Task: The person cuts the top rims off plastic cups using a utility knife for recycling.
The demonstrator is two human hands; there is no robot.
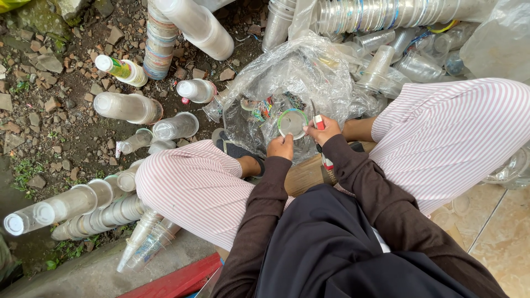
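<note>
Both arms are being held forward and down between the spread knees, bent at the elbows and covered to the wrists by dark brown sleeves. The left hand (281,147) is being kept in a loose fist, knuckles up, with its fingers curled under. The right hand (323,131) is being held just beside it, slightly further forward, with fingers pinched together. The two hands are being kept close, almost touching.

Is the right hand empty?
No: the right hand grips a small knife with a red handle, beside the cup.
</note>
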